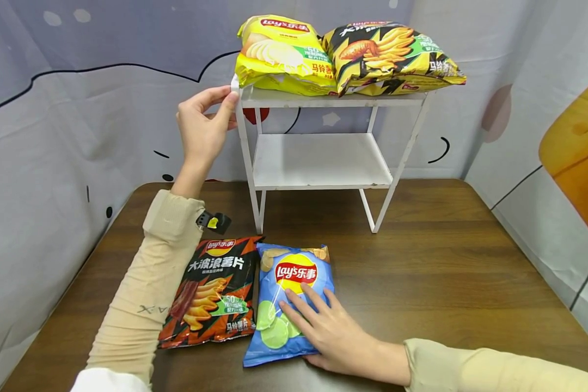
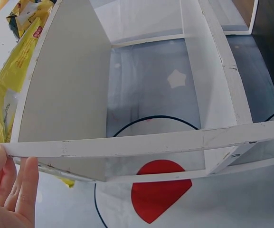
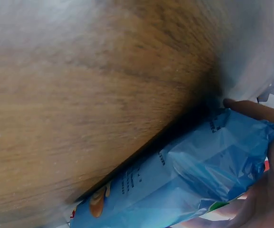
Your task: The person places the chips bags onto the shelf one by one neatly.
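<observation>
Right-hand fingers [image 1: 299, 306] on top of the blue chip bag [image 1: 276, 294]

Holds left hand [image 1: 203, 125] raised with fingers [image 1: 209, 97] pinched toward thumb [image 1: 225, 109]; rests right hand [image 1: 337, 336] lower with fingers spread, thumb perhaps extended.

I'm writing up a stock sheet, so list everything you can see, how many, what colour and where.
Shelf rack: 1, white, on the table
Lemon-yellow chip bag: 1, yellow, rack top, left
Patterned chip bag: 1, black and yellow, rack top, right
Bacon-print chip bag: 1, red and black, table, left
Lime-print chip bag: 1, blue, under the right hand
Table: 1, brown, below everything
Backdrop: panel count unclear, greyish with prints, around the table
Wrist strap: 1, black and yellow, left wrist
Sleeves: 2, beige, forearms
Left hand: 1, bare, pinching rack's top left corner
Right hand: 1, bare, on blue bag
</observation>
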Demonstrator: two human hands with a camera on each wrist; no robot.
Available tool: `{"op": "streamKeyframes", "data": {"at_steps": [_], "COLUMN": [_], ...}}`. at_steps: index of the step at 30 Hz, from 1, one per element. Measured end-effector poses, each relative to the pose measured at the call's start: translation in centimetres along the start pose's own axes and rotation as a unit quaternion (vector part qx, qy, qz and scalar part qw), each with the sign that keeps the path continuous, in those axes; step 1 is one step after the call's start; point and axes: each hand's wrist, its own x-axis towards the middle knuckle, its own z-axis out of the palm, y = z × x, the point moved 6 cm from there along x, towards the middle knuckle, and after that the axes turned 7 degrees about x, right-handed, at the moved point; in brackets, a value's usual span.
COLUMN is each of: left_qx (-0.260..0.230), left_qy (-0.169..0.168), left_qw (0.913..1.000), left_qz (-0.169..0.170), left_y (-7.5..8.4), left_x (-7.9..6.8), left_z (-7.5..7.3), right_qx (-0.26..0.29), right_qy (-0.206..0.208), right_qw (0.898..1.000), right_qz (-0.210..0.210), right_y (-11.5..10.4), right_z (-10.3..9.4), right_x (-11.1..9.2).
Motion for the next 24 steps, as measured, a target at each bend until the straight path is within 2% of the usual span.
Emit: {"op": "streamKeyframes", "data": {"at_steps": [6,17,24], "left_qx": [0.006,0.012,-0.002], "left_qy": [0.0,-0.001,0.001], "left_qw": [1.0,0.9999,1.0], "left_qz": [0.003,0.009,0.003], "left_y": [0.1,0.2,0.0], "left_x": [0.0,-0.1,0.0], "left_z": [-0.1,0.0,0.1], "right_qx": [-0.003,-0.035,-0.049], "right_qy": [0.004,0.074,0.092], "right_qw": [1.0,0.997,0.994], "right_qz": [-0.001,-0.014,-0.013], "right_y": [-0.2,-0.8,-1.1], "right_z": [0.0,-0.3,-0.3], "right_x": [0.0,0.0,0.0]}}
